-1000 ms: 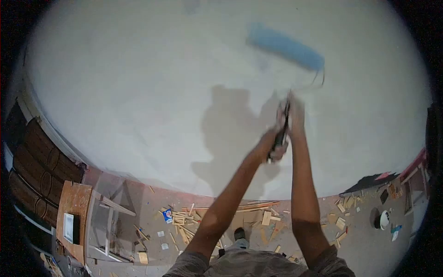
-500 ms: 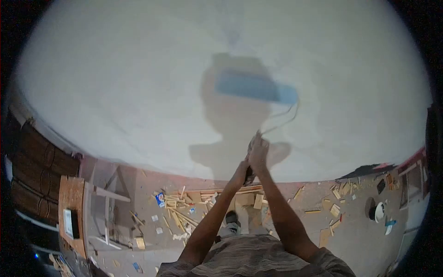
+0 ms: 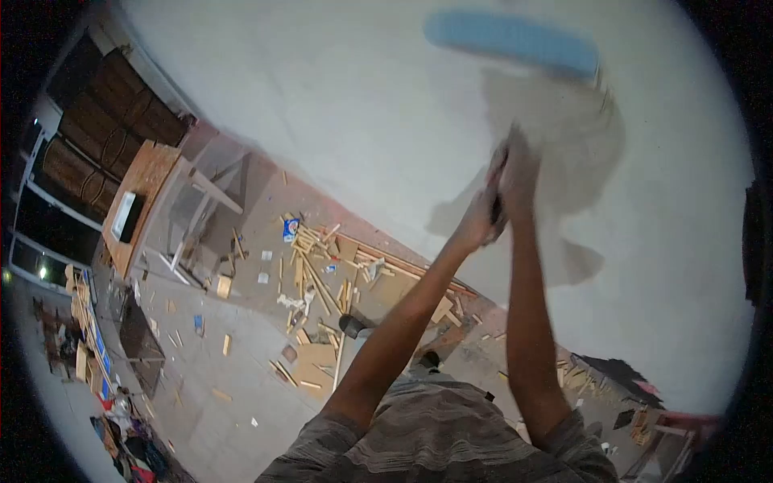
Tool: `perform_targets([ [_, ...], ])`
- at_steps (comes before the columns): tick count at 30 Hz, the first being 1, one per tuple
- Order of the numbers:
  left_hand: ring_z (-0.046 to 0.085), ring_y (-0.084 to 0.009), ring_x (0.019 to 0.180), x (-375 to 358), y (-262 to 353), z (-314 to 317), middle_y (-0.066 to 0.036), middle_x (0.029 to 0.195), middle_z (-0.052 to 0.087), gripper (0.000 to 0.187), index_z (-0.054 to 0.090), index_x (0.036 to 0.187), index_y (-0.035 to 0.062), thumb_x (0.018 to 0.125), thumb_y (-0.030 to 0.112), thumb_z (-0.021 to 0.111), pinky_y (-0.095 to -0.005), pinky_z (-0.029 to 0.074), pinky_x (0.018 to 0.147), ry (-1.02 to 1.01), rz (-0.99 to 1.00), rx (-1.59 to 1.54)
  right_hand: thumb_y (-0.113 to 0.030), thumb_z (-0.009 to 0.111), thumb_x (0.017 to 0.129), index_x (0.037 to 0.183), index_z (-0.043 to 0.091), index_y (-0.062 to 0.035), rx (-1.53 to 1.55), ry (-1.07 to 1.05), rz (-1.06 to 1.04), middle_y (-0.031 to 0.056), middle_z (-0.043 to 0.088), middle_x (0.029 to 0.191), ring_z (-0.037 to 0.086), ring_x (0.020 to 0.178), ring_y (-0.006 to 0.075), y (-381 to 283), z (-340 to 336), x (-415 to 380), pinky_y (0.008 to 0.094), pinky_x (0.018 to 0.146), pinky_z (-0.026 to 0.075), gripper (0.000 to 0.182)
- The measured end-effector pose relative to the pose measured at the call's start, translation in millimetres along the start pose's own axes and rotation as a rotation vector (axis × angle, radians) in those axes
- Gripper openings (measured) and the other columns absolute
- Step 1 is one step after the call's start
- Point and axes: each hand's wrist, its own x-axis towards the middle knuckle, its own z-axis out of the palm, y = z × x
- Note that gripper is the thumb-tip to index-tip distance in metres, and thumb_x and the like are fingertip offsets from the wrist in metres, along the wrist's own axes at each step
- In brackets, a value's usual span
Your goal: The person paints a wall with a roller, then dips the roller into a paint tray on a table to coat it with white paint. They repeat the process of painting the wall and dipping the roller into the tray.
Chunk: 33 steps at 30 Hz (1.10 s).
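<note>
A blue paint roller (image 3: 511,40) lies against the pale wall (image 3: 338,88) near the top of the head view, blurred by motion. Its dark handle (image 3: 496,201) runs down into my two hands. My left hand (image 3: 479,221) grips the lower end of the handle. Just above it, my right hand (image 3: 518,173) is wrapped around the same handle. Both arms reach up and forward from my striped shirt (image 3: 439,447). My shadow (image 3: 564,161) falls on the wall behind the hands.
Scattered wood offcuts (image 3: 314,274) cover the floor along the foot of the wall. A wooden table (image 3: 141,197) with a white box stands at the left, beside dark carved door panels (image 3: 113,121). More scraps lie at the lower right (image 3: 636,423).
The roller went down the wall, then back up to the top right. My hands dropped and rose with it. The view has tilted, showing more floor at the left.
</note>
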Motion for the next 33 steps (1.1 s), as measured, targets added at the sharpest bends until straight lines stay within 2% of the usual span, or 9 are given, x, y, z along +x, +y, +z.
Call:
perform_targets([
  [3,0.030,-0.0087,0.031,68.9,88.1,5.2,0.003,0.044,0.036,0.057,0.043,0.069,0.0129,0.082,0.067,0.028,-0.0246,0.025,0.029,-0.045,-0.564,-0.631,-0.039,0.046,0.087,0.057,0.041,-0.0089,0.181,-0.164,0.225,0.0028,0.038,0.045,0.042,0.040,0.0156,-106.1,7.0,59.7,0.0274,0.043,0.037,0.043],
  [9,0.022,-0.0078,0.028,109.6,131.2,-24.7,0.005,0.040,0.024,0.057,0.030,0.061,0.0149,0.080,0.069,0.026,-0.0245,0.017,0.026,-0.032,-0.511,-0.569,-0.037,0.050,0.085,0.060,0.045,-0.0065,0.240,-0.308,-0.043,0.0054,0.046,0.051,0.047,0.045,0.0166,-98.9,28.0,123.6,0.0306,0.047,0.041,0.040],
  [12,0.050,-0.0195,0.075,71.4,46.8,-8.3,-0.014,0.088,0.049,0.063,0.042,0.105,0.0034,0.084,0.062,0.030,-0.0315,0.041,0.064,0.178,-0.116,-0.132,-0.036,0.049,0.086,0.058,0.041,-0.0121,0.308,-0.122,0.239,0.0007,0.041,0.047,0.041,0.039,0.0135,-72.7,20.8,65.5,0.0288,0.039,0.034,0.038],
  [15,0.017,-0.0219,0.129,-7.2,-2.6,3.0,-0.019,0.138,0.016,0.079,0.008,0.137,0.0000,0.087,0.056,0.032,-0.0353,0.010,0.106,0.006,0.070,0.084,-0.037,0.050,0.086,0.053,0.033,-0.0135,0.368,0.019,0.317,-0.0001,0.032,0.042,0.033,0.032,0.0121,-27.6,7.8,2.1,0.0264,0.032,0.028,0.044],
  [18,0.051,-0.0184,0.085,-23.8,-4.4,-2.5,-0.016,0.102,0.047,0.074,0.026,0.129,-0.0014,0.086,0.059,0.027,-0.0294,0.042,0.073,-0.035,-0.702,-0.385,-0.037,0.050,0.086,0.052,0.032,-0.0112,0.352,0.044,0.441,0.0003,0.031,0.041,0.033,0.032,0.0128,-9.3,4.8,-15.3,0.0266,0.032,0.030,0.047],
  [22,0.026,-0.0080,0.027,40.4,42.6,-33.3,0.003,0.045,0.034,0.064,0.047,0.085,0.0069,0.083,0.066,0.022,-0.0219,0.023,0.027,0.001,-0.624,-0.480,-0.042,0.047,0.087,0.052,0.035,-0.0129,0.423,-0.163,0.264,0.0013,0.036,0.042,0.037,0.034,0.0129,-50.2,37.3,39.9,0.0262,0.034,0.031,0.047],
  [28,0.043,-0.0138,0.049,256.2,182.3,-103.2,-0.008,0.071,0.044,0.057,0.050,0.096,0.0068,0.085,0.059,0.030,-0.0267,0.035,0.039,0.033,-0.129,-0.529,-0.044,0.046,0.086,0.079,0.055,0.0023,0.078,-0.194,-0.137,0.0134,0.053,0.073,0.052,0.071,0.0227,-217.8,121.3,250.7,0.0374,0.066,0.042,0.047],
  [30,0.045,-0.0164,0.052,316.9,232.3,-119.1,-0.010,0.075,0.046,0.052,0.050,0.093,0.0042,0.086,0.054,0.034,-0.0288,0.037,0.043,0.054,0.024,-0.590,-0.044,0.050,0.083,0.055,0.043,-0.0099,0.253,-0.412,-0.198,0.0065,0.043,0.043,0.041,0.035,0.0196,-288.8,144.8,285.5,0.0340,0.036,0.037,0.045],
  [33,0.046,-0.0179,0.053,350.4,259.1,-136.6,-0.011,0.074,0.047,0.049,0.051,0.092,0.0027,0.085,0.049,0.037,-0.0303,0.038,0.044,0.006,0.096,-0.635,-0.043,0.045,0.086,0.048,0.038,-0.0136,0.250,-0.318,-0.133,0.0053,0.039,0.040,0.038,0.033,0.0204,-344.0,177.9,331.4,0.0327,0.034,0.035,0.049],
])
